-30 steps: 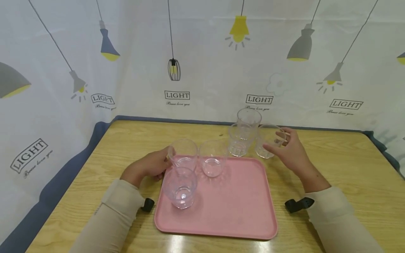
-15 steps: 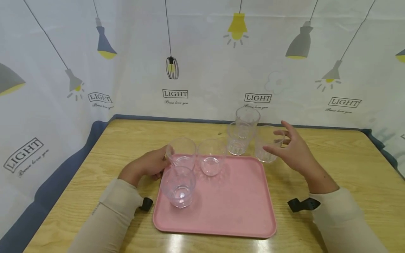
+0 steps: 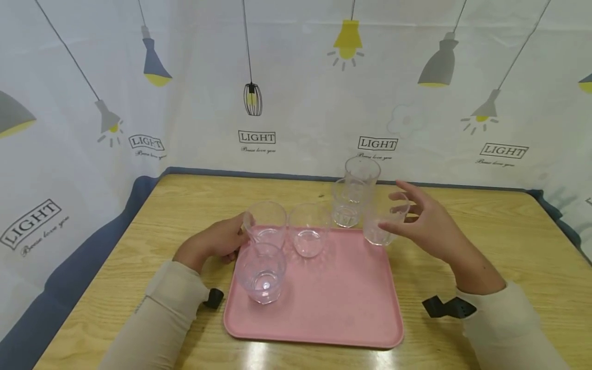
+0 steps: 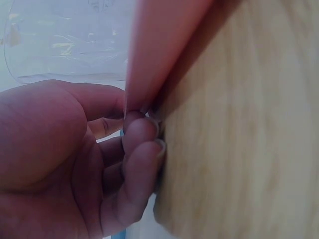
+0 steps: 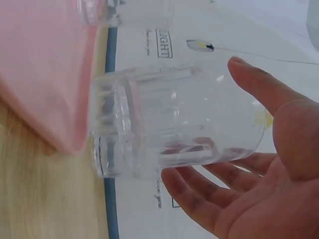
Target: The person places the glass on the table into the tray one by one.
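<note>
Evidently, the wooden surface (image 3: 485,231) bears a pink tray (image 3: 337,308). The left hand (image 3: 223,239) pinches its ten-o'clock edge between thumb and curled fingers, probably to steady it. The right hand (image 3: 423,221), fingers spread wide, grips a clear cup (image 5: 159,114) at the tray's one-o'clock corner. A nine-o'clock cup (image 3: 261,272), eleven-o'clock cup (image 3: 268,221) and twelve-o'clock cup (image 3: 310,234) stand on it, perhaps bunched to leave room; beyond, toward half past twelve, stand a nearer cup (image 3: 346,208) and farther cup (image 3: 363,172).

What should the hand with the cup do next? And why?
Probably the right hand should ease its clear cup a bit farther inward over the pink tray and set it down: its base shows right by the far right corner, three other cups stand on the tray, and the left hand grips its edge.
</note>
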The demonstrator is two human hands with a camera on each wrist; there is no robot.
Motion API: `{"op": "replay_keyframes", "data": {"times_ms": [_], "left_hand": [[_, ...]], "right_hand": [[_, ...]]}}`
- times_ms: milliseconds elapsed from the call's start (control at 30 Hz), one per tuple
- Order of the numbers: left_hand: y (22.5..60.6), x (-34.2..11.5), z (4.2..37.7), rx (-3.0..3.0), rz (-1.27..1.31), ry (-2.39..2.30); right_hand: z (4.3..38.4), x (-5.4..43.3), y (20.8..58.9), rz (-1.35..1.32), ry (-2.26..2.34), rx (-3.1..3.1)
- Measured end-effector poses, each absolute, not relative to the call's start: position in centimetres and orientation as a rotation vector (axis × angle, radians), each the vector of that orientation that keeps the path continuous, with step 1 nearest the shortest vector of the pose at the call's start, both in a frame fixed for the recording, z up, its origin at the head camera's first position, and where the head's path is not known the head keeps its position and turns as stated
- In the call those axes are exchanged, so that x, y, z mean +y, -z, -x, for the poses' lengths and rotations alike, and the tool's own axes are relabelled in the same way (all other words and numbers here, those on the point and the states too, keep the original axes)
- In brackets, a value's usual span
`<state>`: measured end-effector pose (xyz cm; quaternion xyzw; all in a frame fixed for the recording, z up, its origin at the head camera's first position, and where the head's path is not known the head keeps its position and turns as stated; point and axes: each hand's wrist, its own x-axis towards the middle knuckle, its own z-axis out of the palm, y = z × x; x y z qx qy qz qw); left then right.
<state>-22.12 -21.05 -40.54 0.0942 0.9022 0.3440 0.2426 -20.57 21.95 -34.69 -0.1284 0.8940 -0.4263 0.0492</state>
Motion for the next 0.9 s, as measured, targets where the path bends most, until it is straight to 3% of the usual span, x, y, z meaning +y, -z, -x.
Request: {"op": "replay_keyframes", "data": {"times_ms": [900], "left_hand": [[40.5,-21.2,22.2,2.476,-0.265,-0.934]], "right_hand": [[15.9,16.4,34.4,0.714,1.334,2.513]]}}
